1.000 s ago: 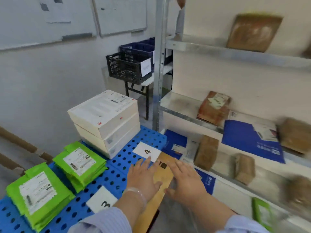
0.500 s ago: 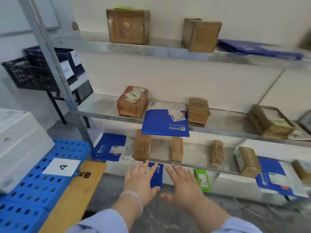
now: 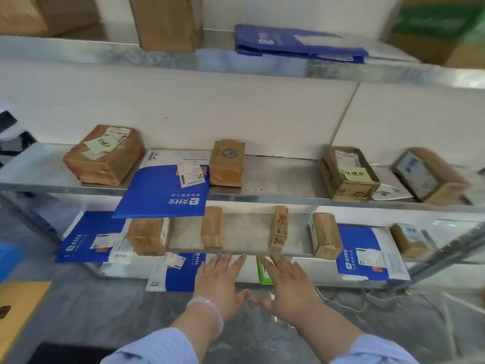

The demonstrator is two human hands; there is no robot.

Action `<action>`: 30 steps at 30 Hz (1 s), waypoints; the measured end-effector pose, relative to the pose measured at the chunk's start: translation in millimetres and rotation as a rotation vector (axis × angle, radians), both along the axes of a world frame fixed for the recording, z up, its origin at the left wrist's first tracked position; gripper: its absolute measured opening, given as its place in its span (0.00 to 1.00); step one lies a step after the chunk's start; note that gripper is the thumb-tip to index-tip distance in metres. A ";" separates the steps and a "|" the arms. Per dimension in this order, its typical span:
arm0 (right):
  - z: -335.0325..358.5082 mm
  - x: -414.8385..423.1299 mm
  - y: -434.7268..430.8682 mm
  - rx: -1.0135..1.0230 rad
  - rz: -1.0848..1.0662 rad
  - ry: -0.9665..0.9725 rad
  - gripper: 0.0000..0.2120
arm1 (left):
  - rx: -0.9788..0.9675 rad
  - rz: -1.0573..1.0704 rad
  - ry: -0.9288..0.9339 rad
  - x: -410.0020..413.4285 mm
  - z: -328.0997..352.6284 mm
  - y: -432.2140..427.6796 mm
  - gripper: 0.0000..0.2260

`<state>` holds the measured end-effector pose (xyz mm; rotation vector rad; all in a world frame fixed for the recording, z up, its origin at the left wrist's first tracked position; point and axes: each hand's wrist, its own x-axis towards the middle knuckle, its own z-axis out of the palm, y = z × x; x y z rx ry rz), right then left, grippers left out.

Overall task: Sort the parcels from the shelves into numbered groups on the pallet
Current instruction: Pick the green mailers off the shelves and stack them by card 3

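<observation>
My left hand [image 3: 219, 286] and my right hand [image 3: 287, 287] stretch flat, fingers straight, toward the front edge of the lower metal shelf [image 3: 244, 250]; both hold nothing. Under the left fingers lies a blue and white mailer [image 3: 181, 270] on the bottom level. A small green parcel [image 3: 263, 271] shows between the hands. The lower shelf carries several small brown boxes, such as one [image 3: 212, 227] just beyond my left fingers and a taller one [image 3: 279, 228]. A blue mailer [image 3: 168, 187] overhangs the middle shelf [image 3: 275, 190].
More brown boxes [image 3: 105, 155] [image 3: 349, 173] sit on the middle shelf; blue mailers [image 3: 91, 237] [image 3: 367, 253] lie at both ends of the lower one. A wooden board [image 3: 18, 308] and the blue pallet's corner [image 3: 9, 258] are at left. Grey floor lies below.
My view has swung right from the pallet to the shelves and drawn closer. Both hands left the wooden board and now reach empty toward the lower shelf.
</observation>
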<state>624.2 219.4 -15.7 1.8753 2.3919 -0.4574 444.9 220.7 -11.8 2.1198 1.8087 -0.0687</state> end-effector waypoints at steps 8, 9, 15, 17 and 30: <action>-58.6 53.5 8.3 -0.033 -0.126 -0.026 0.40 | -0.097 -0.100 -0.008 46.9 -59.4 37.9 0.33; -71.1 60.2 10.8 -0.053 -0.150 -0.028 0.38 | -0.105 -0.108 -0.020 50.3 -71.9 42.2 0.32; -142.9 84.5 31.9 -0.124 -0.232 -0.023 0.34 | -0.143 -0.133 -0.056 66.2 -147.8 65.9 0.32; -173.3 92.1 46.0 -0.183 -0.210 -0.002 0.33 | -0.142 -0.121 -0.079 76.6 -179.5 77.3 0.32; -481.7 155.5 170.7 -0.250 -0.374 0.078 0.33 | -0.159 -0.009 -0.126 141.2 -503.7 184.2 0.33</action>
